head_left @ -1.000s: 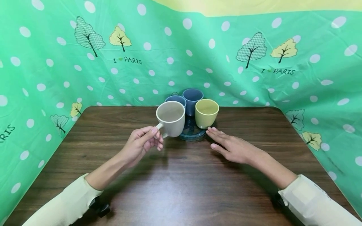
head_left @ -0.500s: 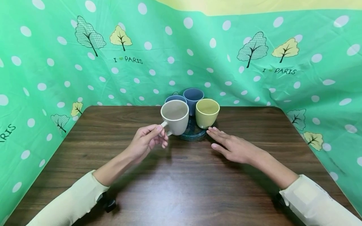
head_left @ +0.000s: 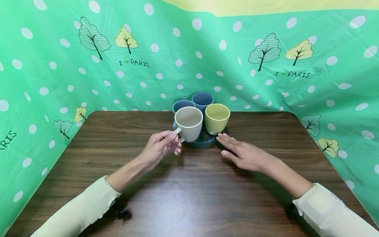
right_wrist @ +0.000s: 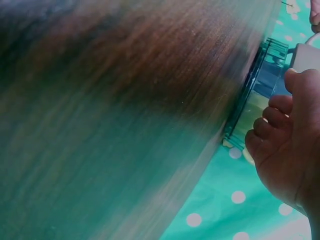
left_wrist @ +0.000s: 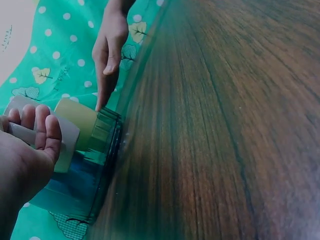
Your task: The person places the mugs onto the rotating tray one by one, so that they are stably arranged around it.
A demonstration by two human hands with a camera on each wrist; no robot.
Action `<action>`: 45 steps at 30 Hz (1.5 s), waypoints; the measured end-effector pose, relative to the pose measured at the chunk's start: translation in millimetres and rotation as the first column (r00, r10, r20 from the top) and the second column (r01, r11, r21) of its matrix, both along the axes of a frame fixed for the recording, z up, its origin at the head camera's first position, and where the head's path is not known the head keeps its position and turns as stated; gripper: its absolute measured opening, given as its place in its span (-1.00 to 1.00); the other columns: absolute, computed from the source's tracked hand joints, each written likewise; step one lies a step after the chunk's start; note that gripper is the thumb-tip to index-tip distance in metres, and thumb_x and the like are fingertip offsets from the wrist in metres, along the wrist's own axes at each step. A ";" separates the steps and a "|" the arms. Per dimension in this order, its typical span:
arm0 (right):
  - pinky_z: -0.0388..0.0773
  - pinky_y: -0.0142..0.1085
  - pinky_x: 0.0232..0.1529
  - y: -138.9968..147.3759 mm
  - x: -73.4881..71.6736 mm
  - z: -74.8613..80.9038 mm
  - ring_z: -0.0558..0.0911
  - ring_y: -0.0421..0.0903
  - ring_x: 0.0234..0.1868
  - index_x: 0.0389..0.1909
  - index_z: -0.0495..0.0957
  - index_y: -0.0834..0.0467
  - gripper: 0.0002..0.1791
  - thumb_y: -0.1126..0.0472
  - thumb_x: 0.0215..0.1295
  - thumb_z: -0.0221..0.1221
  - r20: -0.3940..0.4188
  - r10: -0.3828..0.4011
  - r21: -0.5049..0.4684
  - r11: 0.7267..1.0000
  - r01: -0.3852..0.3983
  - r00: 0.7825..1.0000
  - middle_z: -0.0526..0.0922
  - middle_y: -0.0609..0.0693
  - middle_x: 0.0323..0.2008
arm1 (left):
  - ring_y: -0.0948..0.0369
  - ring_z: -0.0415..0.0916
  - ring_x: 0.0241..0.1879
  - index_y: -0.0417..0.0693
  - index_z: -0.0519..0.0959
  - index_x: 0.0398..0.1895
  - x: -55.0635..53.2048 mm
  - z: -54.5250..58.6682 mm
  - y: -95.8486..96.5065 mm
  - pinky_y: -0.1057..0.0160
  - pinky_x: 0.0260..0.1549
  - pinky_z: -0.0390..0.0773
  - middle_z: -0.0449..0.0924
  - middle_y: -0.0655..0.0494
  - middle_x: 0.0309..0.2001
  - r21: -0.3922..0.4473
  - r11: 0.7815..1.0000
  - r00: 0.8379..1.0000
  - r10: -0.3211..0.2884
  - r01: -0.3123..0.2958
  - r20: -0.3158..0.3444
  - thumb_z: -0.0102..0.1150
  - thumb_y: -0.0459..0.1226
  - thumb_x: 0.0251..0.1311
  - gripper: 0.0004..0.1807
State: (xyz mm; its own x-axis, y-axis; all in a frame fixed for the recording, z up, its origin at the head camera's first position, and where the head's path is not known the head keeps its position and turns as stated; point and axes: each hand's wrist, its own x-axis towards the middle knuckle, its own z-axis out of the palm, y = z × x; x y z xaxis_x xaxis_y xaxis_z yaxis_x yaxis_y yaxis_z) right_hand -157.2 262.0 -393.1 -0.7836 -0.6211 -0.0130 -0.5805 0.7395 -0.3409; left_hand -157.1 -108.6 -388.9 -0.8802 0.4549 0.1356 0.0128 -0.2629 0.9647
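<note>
A light grey mug is held upright by its handle between thumb and fingers of my left hand. It overlaps the front left of a round, dark teal glass tray in the head view. On that tray stand a yellow cup at the right, a blue cup at the back and a blue mug at the left, partly hidden by the grey mug. My right hand has straight fingers, tips right at the tray's edge below the yellow cup. The right wrist view shows the tray's clear wall beyond that hand.
The dark wooden table has its far edge just behind the tray. A green dotted cloth with printed trees hangs behind and along both sides.
My left hand has carried the grey mug rightward in front of the blue mug, over the tray's front left; it sits slightly lower than half a second ago. My right hand has stayed put.
</note>
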 end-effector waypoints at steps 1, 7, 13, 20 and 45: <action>0.32 0.35 0.71 -0.3 -0.1 0.3 0.20 0.25 0.82 0.81 0.20 0.13 -0.29 -0.09 0.86 0.01 -0.001 0.000 -0.001 1.000 0.000 1.000 0.21 0.14 0.81 | 0.26 0.72 -0.30 -0.04 0.65 -0.23 -0.7 -0.9 1.0 0.34 -0.23 0.77 0.73 0.14 -0.26 0.000 1.000 1.000 0.002 -0.002 0.002 -0.10 -0.33 0.81 -0.64; 0.32 0.37 0.70 -0.2 0.3 1.3 0.19 0.27 0.82 0.82 0.19 0.12 -0.29 -0.11 0.87 -0.02 0.006 -0.004 -0.004 1.000 0.004 1.000 0.21 0.16 0.81 | 0.25 0.73 -0.30 -0.07 0.64 -0.23 -5.3 -5.0 8.5 0.34 -0.24 0.77 0.73 0.13 -0.25 -0.011 1.000 1.000 0.000 0.000 0.005 -0.10 -0.34 0.81 -0.64; 0.32 0.36 0.70 1.2 0.6 0.0 0.19 0.27 0.82 0.81 0.20 0.12 -0.29 -0.10 0.87 -0.01 -0.001 0.000 -0.003 1.000 0.000 1.000 0.22 0.16 0.80 | 0.25 0.73 -0.28 -0.07 0.63 -0.22 -8.7 -6.5 13.8 0.34 -0.23 0.76 0.73 0.12 -0.23 -0.025 1.000 1.000 -0.017 0.017 -0.002 -0.09 -0.32 0.82 -0.65; 0.34 0.36 0.69 0.9 -0.3 -0.8 0.20 0.27 0.81 0.81 0.20 0.12 -0.30 -0.09 0.87 -0.01 -0.006 0.007 -0.005 1.000 -0.007 1.000 0.21 0.16 0.80 | 0.25 0.72 -0.29 -0.08 0.61 -0.22 -11.9 -11.7 16.0 0.35 -0.23 0.75 0.72 0.12 -0.23 -0.043 0.998 0.999 -0.036 0.036 -0.011 -0.12 -0.34 0.82 -0.65; 0.32 0.37 0.70 -0.7 -1.0 0.0 0.20 0.27 0.82 0.82 0.19 0.12 -0.30 -0.10 0.87 -0.03 0.002 0.007 -0.007 1.000 -0.007 1.000 0.21 0.14 0.81 | 0.25 0.64 -0.31 -0.21 0.59 -0.16 -24.7 -14.9 16.5 0.37 -0.26 0.69 0.67 0.13 -0.22 -0.137 0.991 1.000 -0.003 0.001 -0.013 -0.11 -0.31 0.82 -0.68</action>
State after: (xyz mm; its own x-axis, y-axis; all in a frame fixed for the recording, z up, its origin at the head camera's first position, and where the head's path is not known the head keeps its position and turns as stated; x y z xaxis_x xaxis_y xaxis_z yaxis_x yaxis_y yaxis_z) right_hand -158.3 261.3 -393.1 -0.7791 -0.6268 -0.0105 -0.5850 0.7328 -0.3475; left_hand -181.8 -92.0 -403.9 -0.8778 0.4717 0.0832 0.0250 -0.1285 0.9914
